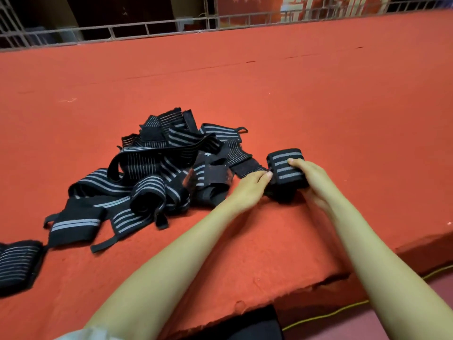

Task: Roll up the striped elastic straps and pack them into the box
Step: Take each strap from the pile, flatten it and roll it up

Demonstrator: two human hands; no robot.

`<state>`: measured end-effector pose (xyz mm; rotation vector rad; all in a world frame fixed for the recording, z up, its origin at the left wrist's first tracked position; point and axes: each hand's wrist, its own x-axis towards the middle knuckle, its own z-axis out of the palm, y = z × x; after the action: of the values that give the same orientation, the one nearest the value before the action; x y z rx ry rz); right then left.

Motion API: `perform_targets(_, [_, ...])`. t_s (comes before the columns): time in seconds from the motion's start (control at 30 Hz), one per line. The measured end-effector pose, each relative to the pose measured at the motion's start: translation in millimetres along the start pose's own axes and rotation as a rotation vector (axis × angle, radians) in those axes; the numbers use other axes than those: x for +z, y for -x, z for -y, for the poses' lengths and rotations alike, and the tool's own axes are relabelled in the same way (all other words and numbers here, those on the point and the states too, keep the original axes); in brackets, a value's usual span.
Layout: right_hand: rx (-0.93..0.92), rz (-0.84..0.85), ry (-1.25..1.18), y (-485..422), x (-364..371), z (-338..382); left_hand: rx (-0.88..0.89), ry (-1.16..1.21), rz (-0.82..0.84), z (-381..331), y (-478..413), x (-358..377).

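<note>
A rolled black strap with grey stripes (284, 165) sits on the red felt table (269, 94) right of centre. My right hand (311, 180) grips the roll from its right side, fingers curled over the top. My left hand (250, 190) pinches the roll's left edge with its fingertips. A loose tail of this strap (247, 168) runs left toward a tangled pile of unrolled striped straps (157, 173). No box is in view.
Another striped strap (17, 263) lies at the left edge of the frame. The table's front edge (318, 283) runs diagonally below my arms, with a yellow cord (343, 310) on the floor. A metal railing (147, 28) borders the far side.
</note>
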<state>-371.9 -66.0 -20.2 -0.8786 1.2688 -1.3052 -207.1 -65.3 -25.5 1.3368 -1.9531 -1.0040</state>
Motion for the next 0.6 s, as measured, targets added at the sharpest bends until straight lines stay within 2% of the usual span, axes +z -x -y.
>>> perform_targets(0.07, [0.013,-0.067,0.046,-20,-6,2,0.071,-0.274,0.006,9,-11,7])
perform_targets(0.13, [0.018,-0.089,0.119,-36,-10,0,0.077,-0.439,0.051,21,-13,16])
perform_targets(0.27, [0.037,-0.121,0.169,-52,-15,-7,0.050,-0.491,-0.060,34,-16,22])
perform_targets(0.33, [0.025,-0.124,0.180,-54,-13,-10,0.088,-0.591,-0.043,31,-20,20])
perform_targets(0.43, [0.003,-0.164,0.170,-54,-8,-11,0.242,-0.826,-0.014,26,-23,19])
perform_targets(0.5, [-0.005,-0.199,0.149,-54,-5,-11,0.395,-0.871,-0.065,23,-20,21])
perform_targets(0.6, [-0.021,-0.218,0.136,-53,-4,-8,0.534,-0.863,-0.153,30,-14,19])
